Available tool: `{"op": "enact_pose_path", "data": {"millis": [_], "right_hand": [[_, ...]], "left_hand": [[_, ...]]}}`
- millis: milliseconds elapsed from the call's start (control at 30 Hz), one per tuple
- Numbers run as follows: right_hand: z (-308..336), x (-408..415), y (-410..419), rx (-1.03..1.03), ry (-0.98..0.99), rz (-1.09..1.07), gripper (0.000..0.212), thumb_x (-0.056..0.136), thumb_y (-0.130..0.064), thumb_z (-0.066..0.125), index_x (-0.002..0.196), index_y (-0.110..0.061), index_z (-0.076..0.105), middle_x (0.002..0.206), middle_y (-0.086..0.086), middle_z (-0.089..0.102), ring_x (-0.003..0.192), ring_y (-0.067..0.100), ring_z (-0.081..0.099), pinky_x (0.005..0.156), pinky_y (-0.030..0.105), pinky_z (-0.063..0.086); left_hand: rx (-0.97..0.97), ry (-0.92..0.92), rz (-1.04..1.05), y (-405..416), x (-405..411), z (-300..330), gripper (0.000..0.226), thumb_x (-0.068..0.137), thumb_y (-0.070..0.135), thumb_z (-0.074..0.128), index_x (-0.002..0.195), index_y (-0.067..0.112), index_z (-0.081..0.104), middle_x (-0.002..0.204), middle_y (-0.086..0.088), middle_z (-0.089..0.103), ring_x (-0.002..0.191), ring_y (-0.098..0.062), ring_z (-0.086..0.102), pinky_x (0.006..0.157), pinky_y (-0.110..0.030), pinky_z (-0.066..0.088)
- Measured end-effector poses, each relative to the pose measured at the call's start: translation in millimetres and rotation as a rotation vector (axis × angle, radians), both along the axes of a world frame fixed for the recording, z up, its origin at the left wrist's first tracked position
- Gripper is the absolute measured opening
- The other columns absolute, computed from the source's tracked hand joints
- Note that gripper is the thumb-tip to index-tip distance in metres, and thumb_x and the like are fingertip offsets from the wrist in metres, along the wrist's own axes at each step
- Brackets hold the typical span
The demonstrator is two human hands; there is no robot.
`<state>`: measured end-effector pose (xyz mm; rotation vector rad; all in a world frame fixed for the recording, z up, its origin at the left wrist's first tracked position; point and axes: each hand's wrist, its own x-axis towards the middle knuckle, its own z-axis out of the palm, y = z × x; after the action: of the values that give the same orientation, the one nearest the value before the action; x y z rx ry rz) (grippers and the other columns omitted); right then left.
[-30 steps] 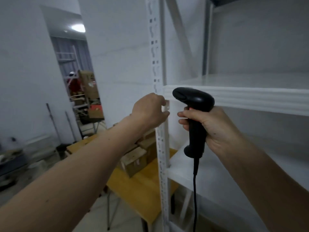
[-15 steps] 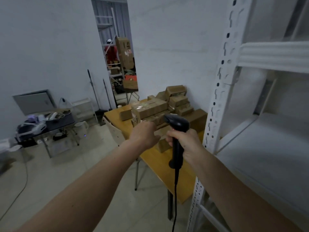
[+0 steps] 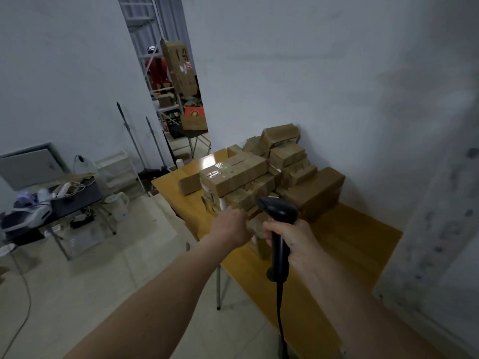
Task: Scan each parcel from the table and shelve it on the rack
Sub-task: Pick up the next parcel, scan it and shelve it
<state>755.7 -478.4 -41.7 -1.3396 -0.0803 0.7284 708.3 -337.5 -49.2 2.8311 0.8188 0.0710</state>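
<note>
A pile of brown cardboard parcels (image 3: 233, 174) stands on the yellow table (image 3: 350, 242) against the white wall. My right hand (image 3: 295, 237) grips a black corded barcode scanner (image 3: 278, 211), its head pointing at the pile. My left hand (image 3: 229, 229) reaches to the front of the pile, right beside a small parcel (image 3: 255, 225). I see only the back of this hand, with the fingers hidden behind it. The white rack's upright (image 3: 440, 216) is a blur at the right edge.
A low dark table (image 3: 64, 200) with clutter stands at the left, with a white kettle (image 3: 119, 203) on the floor beside it. Two poles (image 3: 129, 136) lean on the wall. Through the doorway are boxes and a person in red (image 3: 155, 71).
My view has swung left from the rack to the table. Both hands have moved away from the rack's upright and down toward the parcels. The scanner stays in my right hand.
</note>
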Motion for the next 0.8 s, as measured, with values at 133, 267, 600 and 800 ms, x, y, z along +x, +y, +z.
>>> {"op": "enact_pose_path", "data": {"millis": [133,267,600,800], "right_hand": [[-13.9,26.5,39.4,-0.020,0.045,-0.008,0.007,0.078,0.004,0.070,0.080,-0.001,0.065,0.052,0.005,0.063,0.053,0.019,0.060,0.053,0.028,0.050],[-24.3,41.5,73.1,-0.050,0.047,-0.006,0.009,0.077,0.002,0.071,0.082,-0.004,0.065,0.057,0.005,0.066,0.060,0.019,0.064,0.062,0.030,0.054],[-44.0,71.0,134.6,-0.101,0.063,-0.005,0.007,0.075,0.002,0.072,0.072,-0.002,0.067,0.062,0.010,0.064,0.070,0.026,0.061,0.077,0.039,0.053],[-48.7,90.1,189.6,-0.134,0.093,-0.152,0.008,0.077,-0.003,0.074,0.070,-0.003,0.069,0.068,0.014,0.068,0.069,0.025,0.064,0.072,0.036,0.053]], "left_hand": [[-0.036,0.015,0.023,39.2,24.3,-21.4,0.044,0.085,0.039,0.067,0.123,0.021,0.055,0.127,-0.007,0.050,0.109,-0.023,0.052,0.086,-0.033,0.049],[-0.128,0.025,0.102,77.4,34.8,-36.2,0.064,0.082,0.043,0.070,0.136,0.020,0.044,0.137,-0.009,0.045,0.122,-0.026,0.047,0.095,-0.037,0.045],[-0.038,0.020,0.120,183.1,86.6,-55.0,0.081,0.082,0.025,0.073,0.147,0.016,0.025,0.152,-0.016,0.022,0.139,-0.037,0.024,0.111,-0.044,0.032],[0.150,0.090,-0.119,246.4,118.2,-76.3,0.108,0.076,0.042,0.077,0.154,0.020,0.004,0.161,-0.012,-0.003,0.148,-0.033,-0.005,0.120,-0.050,0.008]]}}
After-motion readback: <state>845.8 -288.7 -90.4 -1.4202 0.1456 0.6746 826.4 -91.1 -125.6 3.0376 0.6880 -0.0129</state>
